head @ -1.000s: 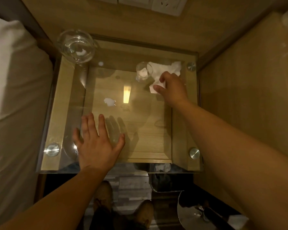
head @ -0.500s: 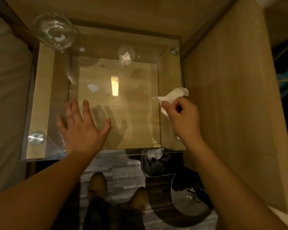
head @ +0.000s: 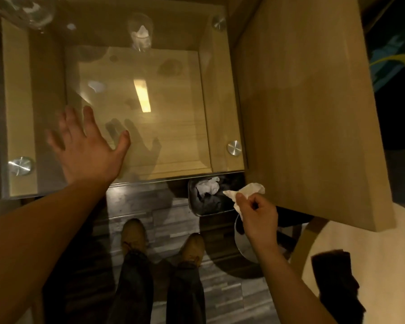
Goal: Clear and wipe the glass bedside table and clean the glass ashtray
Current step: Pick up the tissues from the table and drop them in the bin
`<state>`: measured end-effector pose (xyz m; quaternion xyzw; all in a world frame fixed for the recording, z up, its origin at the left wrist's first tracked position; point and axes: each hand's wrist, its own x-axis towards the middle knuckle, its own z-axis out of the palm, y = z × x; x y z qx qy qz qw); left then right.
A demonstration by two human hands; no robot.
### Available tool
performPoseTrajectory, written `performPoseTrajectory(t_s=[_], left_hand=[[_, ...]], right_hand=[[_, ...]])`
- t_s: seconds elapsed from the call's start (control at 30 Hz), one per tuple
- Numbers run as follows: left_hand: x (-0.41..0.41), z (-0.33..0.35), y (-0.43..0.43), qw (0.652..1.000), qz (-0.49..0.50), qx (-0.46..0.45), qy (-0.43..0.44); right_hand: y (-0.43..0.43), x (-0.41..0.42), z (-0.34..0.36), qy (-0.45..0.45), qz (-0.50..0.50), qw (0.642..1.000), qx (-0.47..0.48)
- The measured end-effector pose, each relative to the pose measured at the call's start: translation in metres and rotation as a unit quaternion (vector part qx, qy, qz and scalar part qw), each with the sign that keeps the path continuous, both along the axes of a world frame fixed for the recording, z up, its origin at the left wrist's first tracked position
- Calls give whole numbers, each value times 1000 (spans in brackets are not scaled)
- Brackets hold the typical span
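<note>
Trouble could come if the tissue (head: 246, 191) is let go too soon, because it is light and could float down past the bin (head: 207, 197) and land on the floor (head: 136, 206). The bin sits on the floor just past the near edge of the glass table (head: 173, 127), partly tucked under it, so its open top looks small from here, and it already has some crumpled paper inside. The right hand (head: 257, 220) is closed, pinching the tissue between thumb and fingers, and it hangs just to the right of the bin, close to the wooden panel (head: 302, 113). It is not over the opening yet, as far as can be judged. The left hand (head: 89, 153) is wide open with fingers spread, over the near left part of the table; whether it presses on the glass cannot be told, since it looks blurry. A push there could leave smudges. At the far side stand a small glass (head: 139, 31) with something white inside, and the glass ashtray (head: 31, 10) in the far left corner, which a careless swing might knock.
</note>
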<state>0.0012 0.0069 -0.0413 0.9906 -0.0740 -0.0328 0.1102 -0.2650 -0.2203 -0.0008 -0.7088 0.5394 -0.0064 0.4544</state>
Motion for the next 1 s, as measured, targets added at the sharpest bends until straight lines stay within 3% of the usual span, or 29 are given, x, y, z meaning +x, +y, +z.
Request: performPoseTrajectory(t_s=[0.27,0.4,0.67,1.0], left_hand=[[0,-4,1,1000,-6,4,-10],[0,-3,1,1000,-7,2,-12],[1,2,0,1000,-6,2,1],[4,7,2,999,-8,14,41]], right_hand=[[-7,2,-93,126,43,987,85],[-20,-1,-108,174,45,977,111],[-26,17,-27,45,35,997,43],[-7,148,63,-111,179,977,-45]])
